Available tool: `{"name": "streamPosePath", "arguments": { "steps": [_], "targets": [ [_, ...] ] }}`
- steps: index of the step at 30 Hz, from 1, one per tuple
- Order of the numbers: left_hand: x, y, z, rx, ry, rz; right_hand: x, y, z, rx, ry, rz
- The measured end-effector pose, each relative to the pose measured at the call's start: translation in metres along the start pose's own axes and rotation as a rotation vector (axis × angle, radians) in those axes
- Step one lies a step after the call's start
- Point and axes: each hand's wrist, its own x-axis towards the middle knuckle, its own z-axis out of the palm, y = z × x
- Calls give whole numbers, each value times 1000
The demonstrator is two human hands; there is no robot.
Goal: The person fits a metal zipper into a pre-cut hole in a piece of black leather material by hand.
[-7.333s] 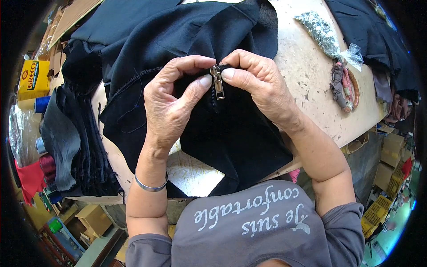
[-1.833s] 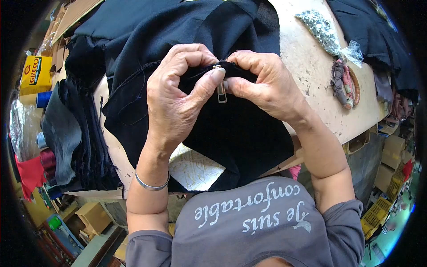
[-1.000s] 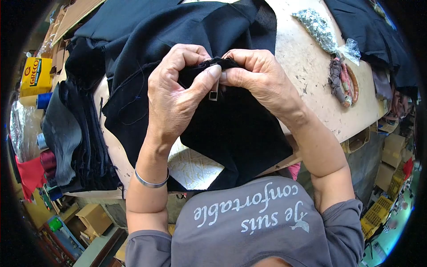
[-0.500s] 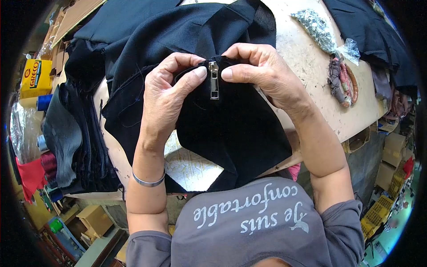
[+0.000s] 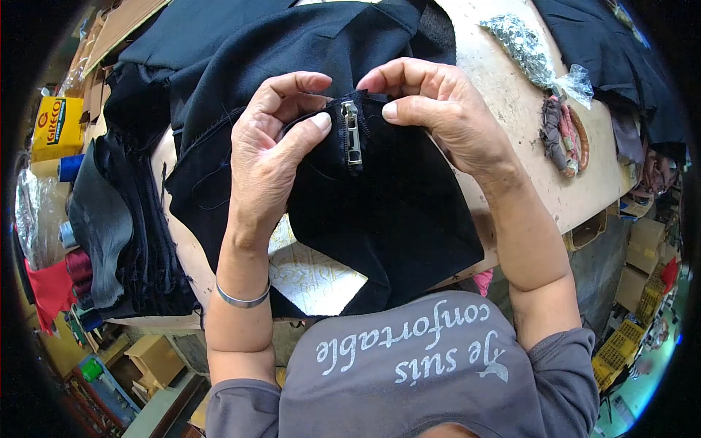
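Left hand [image 5: 274,146] and right hand [image 5: 438,117], held close together above the bench [image 5: 511,139], each pinch the upper edge of a black fabric piece [image 5: 387,212]. The left thumb lies just at 9 o'clock of a metal zipper slider [image 5: 353,131]; the right thumb lies just at 3 o'clock of it. Neither thumb covers the slider, whose pull tab hangs straight toward 6 o'clock along the zipper line. Both hands are thus clamped on the fabric, one on either side of the zipper, the fingertips curled over the top edge.

The fabric piece hangs from the hands toward 6 o'clock and ends over a pale patterned sheet [image 5: 314,274] lying on the bench edge. A silver bangle [image 5: 241,298] circles the left wrist.

At 12 o'clock of the hands, further dark cloth [image 5: 241,44] is spread across the bench. At 9 o'clock stands a stack of folded dark fabric [image 5: 139,226], and beyond it, near the frame edge, a yellow box [image 5: 57,128]. At 2 o'clock lies a clear bag of small metal parts [image 5: 529,55], with a bundle of cloth strips [image 5: 566,139] just beside it at 3 o'clock.
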Motion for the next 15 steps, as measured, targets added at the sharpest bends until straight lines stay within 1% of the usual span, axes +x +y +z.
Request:
{"name": "streamPosePath", "arguments": {
  "steps": [5, 8, 15],
  "targets": [
    [1, 0, -2, 28, -27, 27, 1, -1, 2, 18, 5, -44],
    [0, 0, -3, 30, -30, -9, 1, -2, 1, 39, 7, -22],
    [0, 1, -1, -22, -8, 24, 0, -3, 1, 25, 5, -40]
  ]
}}
